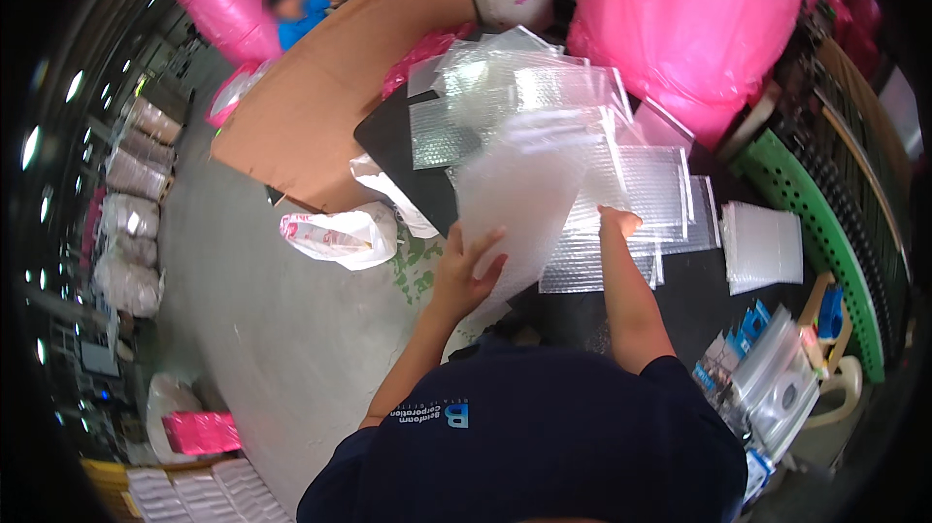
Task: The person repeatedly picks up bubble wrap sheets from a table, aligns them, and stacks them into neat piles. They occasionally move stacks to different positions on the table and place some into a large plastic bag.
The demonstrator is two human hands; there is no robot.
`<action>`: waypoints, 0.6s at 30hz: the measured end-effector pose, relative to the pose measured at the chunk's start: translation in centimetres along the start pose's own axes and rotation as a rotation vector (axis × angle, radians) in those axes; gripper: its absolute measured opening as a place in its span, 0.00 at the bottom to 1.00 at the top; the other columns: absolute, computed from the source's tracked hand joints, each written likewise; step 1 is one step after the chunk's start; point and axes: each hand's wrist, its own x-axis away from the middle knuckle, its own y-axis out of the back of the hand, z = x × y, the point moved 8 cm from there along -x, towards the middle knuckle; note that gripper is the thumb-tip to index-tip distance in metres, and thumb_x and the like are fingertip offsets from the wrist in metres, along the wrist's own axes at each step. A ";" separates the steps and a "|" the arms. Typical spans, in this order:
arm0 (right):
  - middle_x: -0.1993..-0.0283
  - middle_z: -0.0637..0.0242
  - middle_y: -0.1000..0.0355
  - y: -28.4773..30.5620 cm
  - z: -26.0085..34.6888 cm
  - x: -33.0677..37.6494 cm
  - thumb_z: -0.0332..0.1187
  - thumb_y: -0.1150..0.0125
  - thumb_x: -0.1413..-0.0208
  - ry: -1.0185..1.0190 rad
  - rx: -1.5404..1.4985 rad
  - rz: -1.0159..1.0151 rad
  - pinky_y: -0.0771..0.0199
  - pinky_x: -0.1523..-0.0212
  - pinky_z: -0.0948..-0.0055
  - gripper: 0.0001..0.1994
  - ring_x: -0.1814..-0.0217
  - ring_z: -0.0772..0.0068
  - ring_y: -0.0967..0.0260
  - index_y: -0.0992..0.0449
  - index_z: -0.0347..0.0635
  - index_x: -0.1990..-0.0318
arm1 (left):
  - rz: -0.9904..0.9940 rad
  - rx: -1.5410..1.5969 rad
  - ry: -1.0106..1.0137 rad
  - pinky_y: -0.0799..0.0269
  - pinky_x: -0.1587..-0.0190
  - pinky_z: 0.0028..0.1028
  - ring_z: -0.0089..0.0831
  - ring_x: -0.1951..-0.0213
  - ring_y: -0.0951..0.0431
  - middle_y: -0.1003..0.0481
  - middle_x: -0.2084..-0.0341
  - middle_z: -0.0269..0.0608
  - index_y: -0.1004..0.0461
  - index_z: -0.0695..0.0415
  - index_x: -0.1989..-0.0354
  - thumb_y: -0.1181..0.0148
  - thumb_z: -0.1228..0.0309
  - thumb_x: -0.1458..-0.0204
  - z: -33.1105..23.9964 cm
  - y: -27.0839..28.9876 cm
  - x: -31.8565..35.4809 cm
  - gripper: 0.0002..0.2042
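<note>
clear bubble-wrap pouch (519, 198) held up in the left hand (464, 275), its far edge near the right hand (616, 223). beyond the grip, a heap of clear bubble pouches (544, 96). right of it, a white pouch stack (762, 246). left, a white printed plastic bag (340, 235) on the floor.

Bubble-wrap sheets (582, 164) lie overlapped on the tabletop (699, 290), a smaller stack (762, 246) to their right. A cardboard sheet (340, 86) leans behind and left. A plastic bag (340, 235) sits on the floor (262, 319) left, and what may be packets (767, 377) lie near right.
</note>
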 end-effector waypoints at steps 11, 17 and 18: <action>0.71 0.72 0.35 17.5 10.1 -6.8 0.33 0.45 0.47 0.647 -1.490 0.840 0.32 0.65 0.72 0.05 0.71 0.77 0.39 0.32 0.45 0.66 | -0.068 -0.109 -0.147 0.25 0.67 0.30 0.40 0.62 0.25 0.34 0.53 0.45 0.28 0.38 0.55 0.40 0.80 0.65 -2.7 5.3 -1.6 0.26; 0.76 0.76 0.39 25.5 13.2 3.7 0.35 0.47 0.46 0.973 -1.531 1.099 0.40 0.75 0.83 0.05 0.80 0.82 0.46 0.33 0.45 0.68 | -0.021 -0.068 -0.242 0.25 0.68 0.29 0.38 0.63 0.24 0.34 0.52 0.45 0.28 0.36 0.56 0.42 0.79 0.62 -2.8 4.7 -3.7 0.24; 0.77 0.75 0.40 24.4 13.0 4.9 0.35 0.48 0.45 0.837 -1.550 0.827 0.44 0.78 0.85 0.05 0.81 0.83 0.49 0.32 0.45 0.67 | -0.030 -0.048 -0.265 0.26 0.68 0.28 0.36 0.65 0.24 0.33 0.52 0.45 0.27 0.37 0.56 0.45 0.78 0.60 -3.0 4.6 -4.1 0.22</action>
